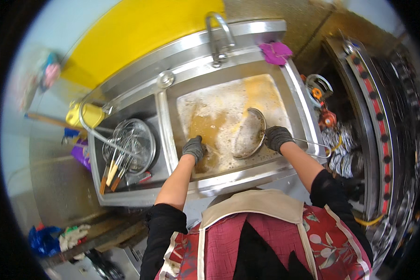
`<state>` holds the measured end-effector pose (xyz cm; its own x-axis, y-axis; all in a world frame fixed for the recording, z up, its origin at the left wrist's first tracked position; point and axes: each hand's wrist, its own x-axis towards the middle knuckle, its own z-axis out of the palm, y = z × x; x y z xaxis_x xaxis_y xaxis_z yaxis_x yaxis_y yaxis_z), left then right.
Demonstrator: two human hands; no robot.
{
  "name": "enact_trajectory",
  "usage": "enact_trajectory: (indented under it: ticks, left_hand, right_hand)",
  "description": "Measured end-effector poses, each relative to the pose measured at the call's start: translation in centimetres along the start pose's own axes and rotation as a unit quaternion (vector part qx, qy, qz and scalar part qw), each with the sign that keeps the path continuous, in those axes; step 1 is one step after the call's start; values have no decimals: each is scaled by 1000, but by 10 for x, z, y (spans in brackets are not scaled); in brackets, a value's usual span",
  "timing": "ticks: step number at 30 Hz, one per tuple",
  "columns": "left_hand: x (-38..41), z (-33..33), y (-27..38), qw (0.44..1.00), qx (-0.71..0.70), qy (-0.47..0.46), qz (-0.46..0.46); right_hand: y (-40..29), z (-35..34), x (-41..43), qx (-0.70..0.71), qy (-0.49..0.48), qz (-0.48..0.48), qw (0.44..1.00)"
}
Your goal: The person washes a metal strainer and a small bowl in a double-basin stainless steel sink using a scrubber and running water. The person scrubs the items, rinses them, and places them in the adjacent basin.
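My right hand [278,139], in a dark grey glove, grips a round metal strainer or ladle [251,134] close to where its handle joins the rim. Its long wire handle [315,144] runs on past my wrist to the sink's right edge. The bowl sits tilted in brownish, foamy water [210,101] and has suds over it. At the left of the same basin, my gloved left hand [194,149] is at the water's surface, thumb up. Something pale and blurred shows beside its fingers, and whether it holds anything is hidden.
In the left basin [150,101] lie a metal bowl [151,147] and several whisks [120,157]. A curved faucet [227,29] rises behind the sink. A magenta cloth [275,53] hangs at the back right corner. Burner equipment [378,122] stands on the right.
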<state>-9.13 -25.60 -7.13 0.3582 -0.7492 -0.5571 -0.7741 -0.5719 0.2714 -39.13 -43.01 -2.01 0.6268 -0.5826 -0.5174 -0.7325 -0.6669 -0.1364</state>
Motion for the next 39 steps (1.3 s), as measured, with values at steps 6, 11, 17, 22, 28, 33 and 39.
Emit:
enact_trajectory:
  ticks: [6,11,17,22,28,33,39]
  left_hand:
    - [-44,-23,-40,892,-437,116,11]
    - [-77,-55,-55,785,-605,129,35]
    - [-81,-41,-70,825,-523,178,-121]
    - [-126,-45,-38,967,133,214,20]
    - [-121,-55,-61,949,-84,305,16]
    - [-151,-89,-118,867,-116,484,1]
    - [-158,-23,-146,899,-74,424,-81]
  right_hand:
    - [-38,17,24,120,65,-49,989]
    - [-29,3,7,181,99,-45,977]
    - [-3,-43,-8,102,125,-95,982]
    - [58,-92,-13,-1,115,-101,988]
    - [70,-128,-18,-279,15,-46,959]
    - [59,-74,9,-353,-2,-139,925]
    - [7,-48,14,-133,4,-143,981]
